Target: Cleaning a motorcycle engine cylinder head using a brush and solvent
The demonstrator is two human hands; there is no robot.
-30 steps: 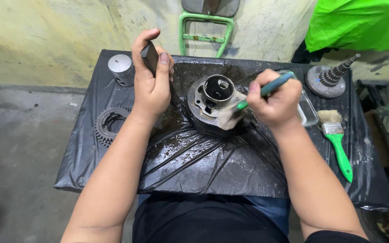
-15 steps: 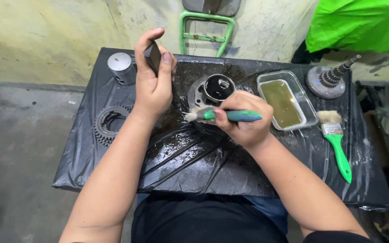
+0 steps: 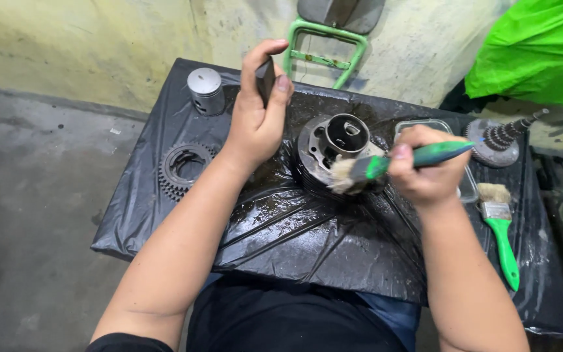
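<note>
Back against the engine cylinder (image 3: 333, 153) mid-counter, the brush (image 3: 360, 171) sits clenched in the right hand (image 3: 428, 166). Left hand (image 3: 259, 111), at eleven o'clock, pinches a small dark part (image 3: 266, 78). That cylinder looks heavy, rigid and oily; better gripped by its fins.

Green-handled brush (image 3: 386, 164) touching dark, seemingly oily cylinder (image 3: 333, 146)

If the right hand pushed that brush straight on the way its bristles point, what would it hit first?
Most likely the cylinder: the brush in the right hand already has its bristles at the side of it.
</note>
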